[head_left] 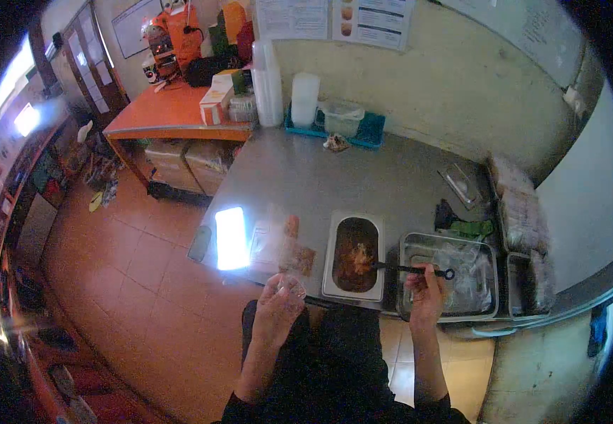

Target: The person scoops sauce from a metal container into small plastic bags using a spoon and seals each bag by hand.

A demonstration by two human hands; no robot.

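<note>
My left hand [271, 305] is closed on a small clear plastic bag [294, 288], held just off the near edge of the counter; its exact shape is hard to make out. My right hand [428, 300] grips the black handle of a spoon [402, 268]. The spoon's head is down in brown, saucy food [352, 247], so its shape is hidden. That food lies in a deep steel pan [328, 283]. Right of it, under my right hand, sits a steel tray [486, 311] with clear plastic inside [462, 261].
A brightly lit phone-like screen [231, 239] stands at the counter's left, beside blurred clear packs [268, 244]. Stacked packages [522, 205] line the right side. Behind are a teal tray [371, 131] with tubs and tall stacked containers [267, 85]. An orange table [158, 109] adjoins at left.
</note>
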